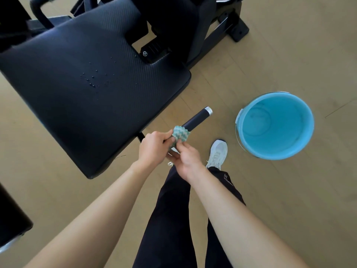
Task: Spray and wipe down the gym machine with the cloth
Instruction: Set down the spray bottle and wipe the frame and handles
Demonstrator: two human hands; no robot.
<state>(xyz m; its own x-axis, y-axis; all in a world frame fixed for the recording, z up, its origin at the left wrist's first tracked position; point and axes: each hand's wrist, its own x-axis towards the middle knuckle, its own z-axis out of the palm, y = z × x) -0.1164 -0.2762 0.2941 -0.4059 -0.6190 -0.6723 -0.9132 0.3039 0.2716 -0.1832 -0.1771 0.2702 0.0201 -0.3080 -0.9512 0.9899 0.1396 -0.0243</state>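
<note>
Head view looks down on two bare forearms (pixel 108 200) meeting just off the front corner of the black seat pad (pixel 63 60), where the left hand (pixel 154 147) curls its fingers round the green-and-white cloth (pixel 180 133) and the right hand (pixel 185 161), just beneath, pinches the cloth's lower edge. The cloth is wrapped round the near end of the machine's black handle (pixel 197 118), and droplets (pixel 92 80) sit on the pad. A blue bucket (pixel 307 132) stands upright on the floor (pixel 289 200) to the right, near a white shoe (pixel 218 151); whether it holds liquid I cannot tell.
</note>
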